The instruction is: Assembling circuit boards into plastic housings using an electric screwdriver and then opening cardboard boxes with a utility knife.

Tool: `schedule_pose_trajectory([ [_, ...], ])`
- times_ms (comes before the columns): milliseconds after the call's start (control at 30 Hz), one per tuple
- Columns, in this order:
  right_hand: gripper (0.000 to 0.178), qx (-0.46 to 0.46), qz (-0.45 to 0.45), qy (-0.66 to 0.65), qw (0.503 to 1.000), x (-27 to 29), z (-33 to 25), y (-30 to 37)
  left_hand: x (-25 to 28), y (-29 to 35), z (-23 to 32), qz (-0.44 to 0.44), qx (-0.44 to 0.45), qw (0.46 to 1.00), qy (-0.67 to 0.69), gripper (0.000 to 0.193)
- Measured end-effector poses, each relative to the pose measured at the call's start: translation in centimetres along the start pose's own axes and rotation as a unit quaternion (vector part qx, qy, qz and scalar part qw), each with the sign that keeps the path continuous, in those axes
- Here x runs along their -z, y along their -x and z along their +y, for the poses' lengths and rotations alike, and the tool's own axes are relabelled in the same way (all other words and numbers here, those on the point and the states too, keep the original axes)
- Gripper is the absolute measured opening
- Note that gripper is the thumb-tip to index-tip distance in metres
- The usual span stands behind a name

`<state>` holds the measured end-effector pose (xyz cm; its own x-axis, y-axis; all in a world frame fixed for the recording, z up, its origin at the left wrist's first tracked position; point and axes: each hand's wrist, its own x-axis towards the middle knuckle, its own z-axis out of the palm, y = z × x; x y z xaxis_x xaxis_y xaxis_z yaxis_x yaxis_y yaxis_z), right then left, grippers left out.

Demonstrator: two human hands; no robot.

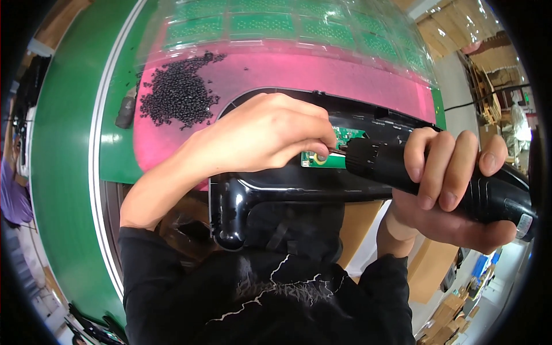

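Observation:
My right hand (448, 184) is wrapped round a black electric screwdriver (374, 160), held nearly level with its bit pointing left. My left hand (282, 129) is closed in a pinch at the bit's tip. Whatever sits between those fingertips is too small to make out. Just below the fingers, a small green circuit board (330, 163) lies inside a glossy black plastic housing (287, 187). The left hand and the screwdriver cover part of the board. The housing rests against my front, partly over the pink mat (328, 72).
A heap of tiny black screws (178, 92) lies on the mat's left side, beside a small dark object (125, 112). Clear plastic trays (259, 26) with green circuit boards stand along the far side. The green tabletop (69, 144) stretches left; cardboard (434, 270) is at lower right.

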<state>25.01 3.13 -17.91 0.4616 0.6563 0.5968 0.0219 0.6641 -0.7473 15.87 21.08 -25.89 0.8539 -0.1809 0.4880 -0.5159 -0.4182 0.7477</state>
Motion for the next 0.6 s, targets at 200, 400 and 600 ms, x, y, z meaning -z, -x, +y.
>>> schedule_pose_trajectory([
  [200,0.056,0.021,-0.005,-0.014,1.0,1.4,-0.6,0.6,0.2,-0.8,0.8,-0.054,0.055,0.997,0.025,0.031],
  [400,0.07,-0.017,0.027,0.079,0.996,4.2,-1.1,2.2,-0.6,-0.4,0.6,-0.099,0.116,0.976,-0.156,0.07],
  [600,0.068,-0.031,0.064,0.122,0.99,5.3,-0.5,3.1,-0.9,-0.5,0.6,-0.111,0.138,0.97,-0.167,0.063],
])
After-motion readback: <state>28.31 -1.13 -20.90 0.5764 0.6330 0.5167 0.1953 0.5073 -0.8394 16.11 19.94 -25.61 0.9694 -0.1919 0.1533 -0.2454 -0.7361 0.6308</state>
